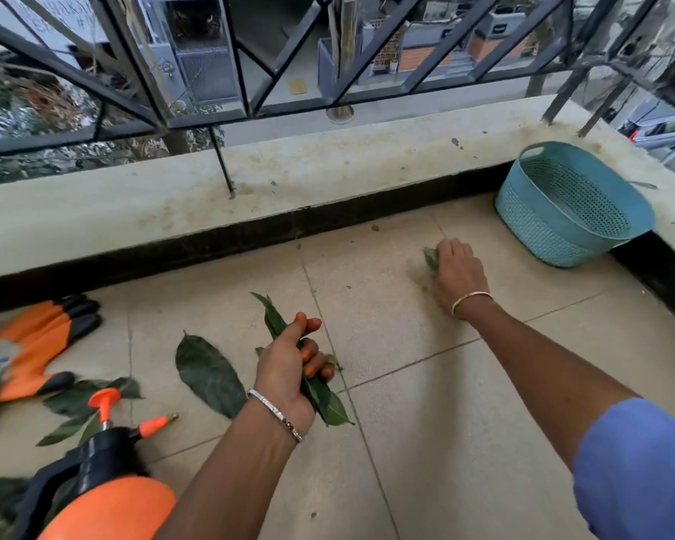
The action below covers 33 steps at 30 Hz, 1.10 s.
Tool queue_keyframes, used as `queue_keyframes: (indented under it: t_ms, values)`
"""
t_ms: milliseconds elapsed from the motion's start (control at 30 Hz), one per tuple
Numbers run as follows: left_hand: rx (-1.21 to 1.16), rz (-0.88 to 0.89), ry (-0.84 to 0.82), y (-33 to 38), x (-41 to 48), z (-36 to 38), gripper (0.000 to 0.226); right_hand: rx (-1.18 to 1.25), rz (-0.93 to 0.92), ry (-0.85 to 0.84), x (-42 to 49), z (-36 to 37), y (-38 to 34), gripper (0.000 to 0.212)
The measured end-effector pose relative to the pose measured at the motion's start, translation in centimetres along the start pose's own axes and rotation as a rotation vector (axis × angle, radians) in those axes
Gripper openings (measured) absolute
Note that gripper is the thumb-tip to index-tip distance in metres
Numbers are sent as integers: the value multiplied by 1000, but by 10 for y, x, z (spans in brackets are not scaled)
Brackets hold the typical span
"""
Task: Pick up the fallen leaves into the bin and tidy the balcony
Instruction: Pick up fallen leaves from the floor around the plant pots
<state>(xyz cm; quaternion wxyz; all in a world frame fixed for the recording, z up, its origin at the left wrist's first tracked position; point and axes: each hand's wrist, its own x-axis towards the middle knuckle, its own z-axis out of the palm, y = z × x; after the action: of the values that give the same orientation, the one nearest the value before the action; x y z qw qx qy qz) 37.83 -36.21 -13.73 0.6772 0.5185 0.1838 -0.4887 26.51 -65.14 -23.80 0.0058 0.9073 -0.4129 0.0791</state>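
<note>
**Two hands on leaves, basket in far right corner**

Edges: the tiled floor (425, 442) ends on the far side at a raised concrete ledge (328, 177) with a black band along its foot. At the right the ledge turns back toward the viewer. A metal railing (250, 72) stands on the ledge.

Bin: the blue basket (530, 228) sits in that right corner. It is tilted, leaning on the ledge, with its mouth facing the hands.

Open room: bare tile lies between the two hands and between the right hand and the basket. One leaf scrap (375, 228) lies by the black band.

Left side is crowded. Orange gloves (36, 344) lie near the band and an orange spray bottle (106, 504) stands at the near left edge. Loose leaves (78, 399) lie between them. One large leaf (207, 374) lies flat just left of the left hand.

Left hand (289, 368): the forearm reaches forward, with a silver bangle at the wrist. The grip is closed round a bunch of leaves (330, 407), whose ends stick out past both sides of the fist.

Right hand (458, 267): the arm is stretched far forward, with a blue sleeve at the upper arm. The palm is down at the floor, near the basket but apart from it. The fingers are curled over a small leaf (430, 258) and the grip is closed on it. Part of the leaf shows at the hand's left edge.
</note>
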Motion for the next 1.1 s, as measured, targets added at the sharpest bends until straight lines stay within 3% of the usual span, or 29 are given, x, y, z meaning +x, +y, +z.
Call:
queue_keyframes:
  t_ms: [100, 267, 400, 533, 667, 733, 800, 867, 1100]
  values:
    - [67, 13, 34, 6, -26, -18, 28, 189, 49, -29, -24, -28, -18, 14]
    - [179, 18, 78, 14, -82, -52, 29, 461, -2, -152, -84, -85, -91, 21]
    - [155, -19, -20, 18, -119, -57, 37, 664, -77, -276, -155, -135, -159, 10]
    - [264, 14, -149, 15, -140, -42, 51, 729, -153, -336, -208, -178, -210, 16]
    - [280, 18, -83, 21, -145, -43, 121, 804, -89, -313, -228, -216, -224, 23]
    - [271, 9, -85, 26, -149, -43, 106, 858, -117, -280, -238, -232, -225, 21]
    - [265, -14, -105, 27, -156, -39, 62, 894, -134, -249, -247, -244, -223, 27]
    - [297, -31, -91, 25, -160, -38, 36, 912, -145, -239, -255, -256, -219, 40]
    - [157, -112, -121, 27, -168, -47, 35, 1088, -141, -513, -274, -255, -214, 81]
